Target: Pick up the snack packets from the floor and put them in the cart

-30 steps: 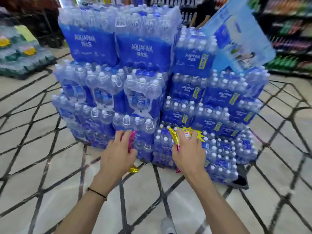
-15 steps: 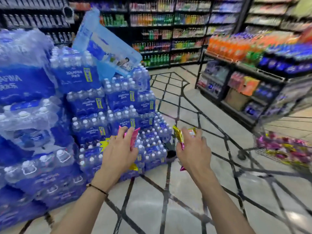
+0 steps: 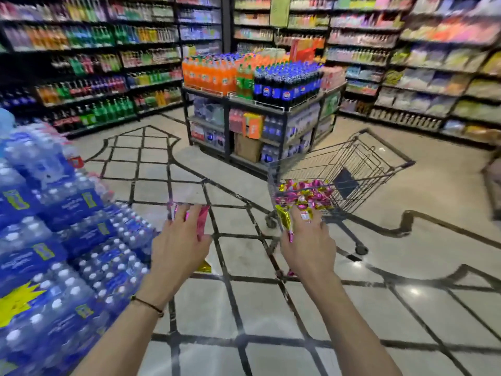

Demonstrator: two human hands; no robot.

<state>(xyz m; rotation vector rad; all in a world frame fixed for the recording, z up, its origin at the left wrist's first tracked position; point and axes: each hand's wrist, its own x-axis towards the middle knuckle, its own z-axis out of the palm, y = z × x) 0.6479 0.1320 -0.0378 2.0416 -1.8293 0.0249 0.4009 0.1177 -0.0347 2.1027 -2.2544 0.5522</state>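
Left of the cart point(image 3: 360, 164), a stack of water packs point(image 3: 54, 234) fills the near edge of the view. The left hand point(image 3: 179, 248), a thin band point(image 3: 147, 305) on its wrist, is closed around pink packets point(image 3: 202, 221), held up well left of the cart. The right hand point(image 3: 309, 251) grips a gold and pink packet point(image 3: 284, 218) with its fingers wrapped round it, just in front of the cart's near end. In the cart lies a heap of pink and gold packets point(image 3: 303, 195). Behind the cart stands a rack of soda bottles point(image 3: 260, 85), and shelves line the walls beyond.
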